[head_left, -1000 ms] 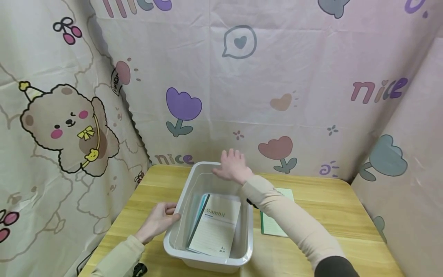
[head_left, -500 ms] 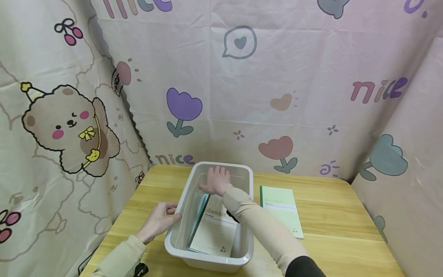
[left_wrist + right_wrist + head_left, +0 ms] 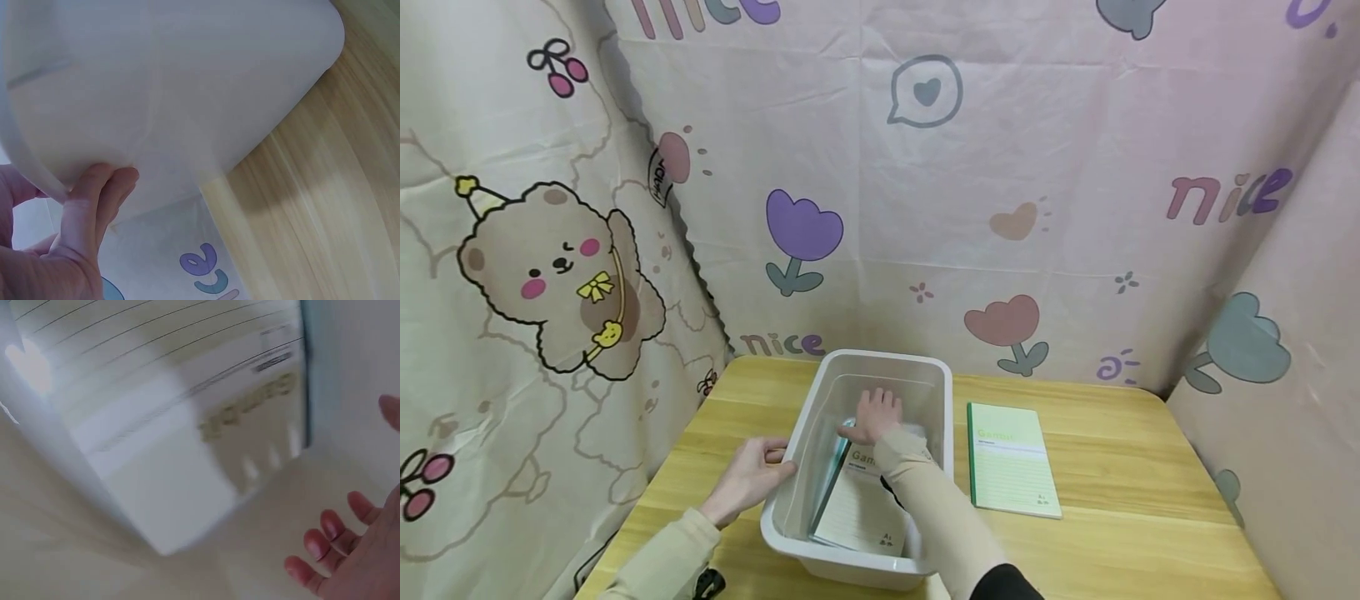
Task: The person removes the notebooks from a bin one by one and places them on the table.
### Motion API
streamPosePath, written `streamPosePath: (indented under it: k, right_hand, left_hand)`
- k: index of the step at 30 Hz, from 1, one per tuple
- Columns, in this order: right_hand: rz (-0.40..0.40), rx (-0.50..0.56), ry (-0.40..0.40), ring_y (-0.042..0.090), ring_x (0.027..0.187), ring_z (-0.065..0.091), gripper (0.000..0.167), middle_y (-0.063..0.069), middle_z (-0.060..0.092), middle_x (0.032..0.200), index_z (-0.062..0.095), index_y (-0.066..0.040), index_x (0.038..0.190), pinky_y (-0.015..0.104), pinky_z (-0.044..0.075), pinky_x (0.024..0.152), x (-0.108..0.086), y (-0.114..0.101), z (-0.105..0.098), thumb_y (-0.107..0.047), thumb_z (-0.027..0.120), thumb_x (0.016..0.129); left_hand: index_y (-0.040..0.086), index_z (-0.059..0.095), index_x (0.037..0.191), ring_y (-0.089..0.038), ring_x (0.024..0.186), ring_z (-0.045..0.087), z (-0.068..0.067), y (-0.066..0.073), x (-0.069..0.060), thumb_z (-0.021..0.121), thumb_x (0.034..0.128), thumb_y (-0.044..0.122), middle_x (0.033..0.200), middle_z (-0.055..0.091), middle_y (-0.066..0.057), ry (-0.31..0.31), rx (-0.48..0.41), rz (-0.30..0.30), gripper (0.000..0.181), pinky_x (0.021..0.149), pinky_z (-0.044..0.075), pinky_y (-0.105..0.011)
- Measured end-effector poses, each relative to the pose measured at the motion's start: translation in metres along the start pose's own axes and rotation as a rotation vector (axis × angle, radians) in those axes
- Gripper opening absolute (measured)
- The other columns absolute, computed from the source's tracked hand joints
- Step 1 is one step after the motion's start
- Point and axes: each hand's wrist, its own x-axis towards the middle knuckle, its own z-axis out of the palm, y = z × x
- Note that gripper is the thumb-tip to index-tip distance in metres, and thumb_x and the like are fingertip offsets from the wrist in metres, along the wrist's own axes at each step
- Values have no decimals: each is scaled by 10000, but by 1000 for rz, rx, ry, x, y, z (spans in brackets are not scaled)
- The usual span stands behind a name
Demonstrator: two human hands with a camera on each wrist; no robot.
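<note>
A deep whitish plastic bin [image 3: 917, 372] stands on the table, with a cream-covered notebook [image 3: 857, 512] marked "Gambit" lying inside over at least one blue-edged one. My left hand [image 3: 748, 479] pinches the bin's left rim, thumb on one side and fingers under the outside, as the left wrist view shows. Inside the bin, my right hand [image 3: 876, 415] hovers above the far end of the notebooks. In the right wrist view its fingers [image 3: 334, 525] are spread and relaxed, apart from the notebook [image 3: 175, 481], whose cover carries the hand's shadow.
A pale green notebook [image 3: 1015, 458] with a darker green spine lies flat on the wooden table [image 3: 1135, 475], right of the bin. Behind the table hangs a printed cloth [image 3: 917, 200], and more cloth covers both sides.
My right hand has moved from above the bin's far rim down into the bin, toward the notebooks. The green notebook, earlier partly covered by my arm, is now in full sight. My left hand keeps its grip.
</note>
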Motion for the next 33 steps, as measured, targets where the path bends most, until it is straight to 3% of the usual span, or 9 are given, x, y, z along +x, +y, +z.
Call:
streamPosePath:
  k: [8,14,23,33]
  right_hand:
    - [64,60,-32,357,1272,505,1070,186,546,1347,514,-43,1334,521,438,1134,2,10,35,-813,736,625]
    - [67,-45,-57,291,1209,499,1178,131,543,1265,514,-79,1339,460,469,1068,2,3,52,-902,708,520]
    - [72,-89,-74,267,1155,479,1169,104,516,1172,529,-77,1322,444,452,1048,3,9,61,-920,681,526]
    - [53,-121,-78,273,1299,468,1180,106,518,1369,495,-91,1417,472,411,1145,4,6,59,-913,651,584]
  left_hand:
    - [-175,568,1277,-429,904,745,-2,-2,0,614,882,-10,1151,677,-364,-16,-4,29,431,713,670,-434]
    - [-156,591,1271,-414,919,748,-1,-1,0,625,865,-24,1146,687,-349,3,-12,15,428,716,670,-424]
    - [-145,602,1265,-402,903,752,2,-2,1,622,869,-14,1148,682,-360,-1,-14,37,417,700,670,-416]
    - [-165,585,1267,-418,908,747,1,-3,0,617,879,-4,1141,683,-363,-18,-25,43,421,704,670,-418]
